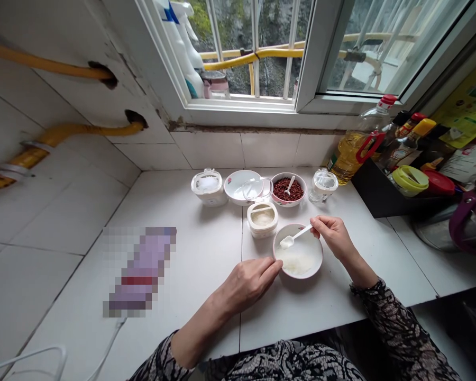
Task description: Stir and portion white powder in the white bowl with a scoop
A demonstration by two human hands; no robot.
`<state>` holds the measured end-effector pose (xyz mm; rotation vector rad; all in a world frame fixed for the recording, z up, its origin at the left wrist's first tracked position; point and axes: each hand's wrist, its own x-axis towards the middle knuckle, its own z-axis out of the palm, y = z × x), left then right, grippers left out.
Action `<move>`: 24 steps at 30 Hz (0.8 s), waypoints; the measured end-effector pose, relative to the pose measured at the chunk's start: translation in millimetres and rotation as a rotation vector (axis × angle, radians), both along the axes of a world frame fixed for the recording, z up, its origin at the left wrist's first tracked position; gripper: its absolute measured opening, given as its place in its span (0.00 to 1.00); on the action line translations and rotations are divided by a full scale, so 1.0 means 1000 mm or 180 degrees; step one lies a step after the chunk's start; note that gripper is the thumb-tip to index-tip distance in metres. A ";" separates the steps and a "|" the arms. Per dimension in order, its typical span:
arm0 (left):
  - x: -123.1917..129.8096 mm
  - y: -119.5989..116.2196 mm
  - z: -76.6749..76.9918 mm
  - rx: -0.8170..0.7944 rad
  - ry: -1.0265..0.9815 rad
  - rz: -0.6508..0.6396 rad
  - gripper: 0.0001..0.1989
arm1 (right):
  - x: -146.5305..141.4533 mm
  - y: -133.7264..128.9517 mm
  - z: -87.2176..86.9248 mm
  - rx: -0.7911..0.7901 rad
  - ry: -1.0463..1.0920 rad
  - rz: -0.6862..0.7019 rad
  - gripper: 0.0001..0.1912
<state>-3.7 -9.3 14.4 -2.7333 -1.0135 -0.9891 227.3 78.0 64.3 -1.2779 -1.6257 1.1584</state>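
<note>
Far right, I note an oil bottle [346, 152] beside a black box [367, 197]; left, yellow pipes [95, 129] entering the wall [21, 211]; far, spray bottles [178, 50] at the window [241, 116].

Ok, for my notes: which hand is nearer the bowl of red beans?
Right. The right hand is in front and to the right of the bowl of red beans; the left hand is farther, at the left rim of the front bowl.

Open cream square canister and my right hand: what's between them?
Head view: the far part of the round white bowl, and the white plastic spoon.
</note>
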 end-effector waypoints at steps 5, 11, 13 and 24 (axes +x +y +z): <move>0.000 0.000 0.000 -0.0010 0.0014 -0.0003 0.11 | -0.013 0.010 0.010 0.0297 0.0115 -0.0034 0.28; 0.001 0.001 0.001 0.0034 -0.0041 0.0025 0.10 | -0.038 0.012 0.025 0.2390 -0.0848 -0.0393 0.18; 0.001 0.001 0.001 0.0038 -0.0035 0.0036 0.10 | -0.043 0.010 0.024 0.2887 -0.1243 -0.0119 0.15; 0.000 0.001 -0.001 0.0028 -0.0033 0.0000 0.11 | -0.025 0.005 0.026 0.3034 -0.1159 -0.0331 0.15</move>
